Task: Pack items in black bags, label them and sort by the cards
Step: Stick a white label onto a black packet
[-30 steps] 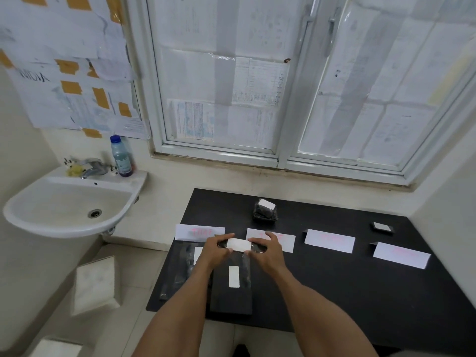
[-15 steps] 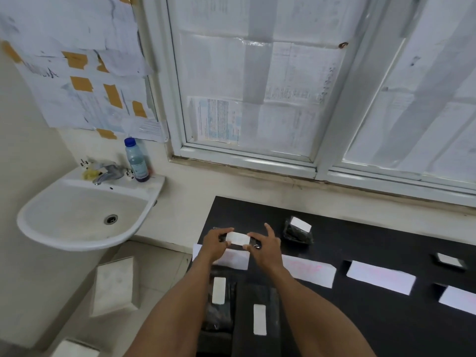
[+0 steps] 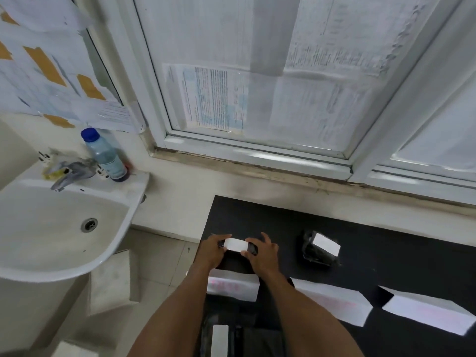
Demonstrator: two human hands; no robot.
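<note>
Just beyond the leftmost card (image 3: 233, 284) on the table (image 3: 257, 215), the left hand (image 3: 211, 249) and right hand (image 3: 262, 253) pinch the ends of a small black bag (image 3: 253, 249), its white label (image 3: 235, 244) facing up. The right hand's spare fingers are spread. Whether the bag touches the table I cannot tell. Beyond and right of that card sits a second labelled bag (image 3: 319, 249), and nearer than the card lies a third (image 3: 219, 338). Packing and labelling look well advanced. Setting this bag by its card seems left to do.
</note>
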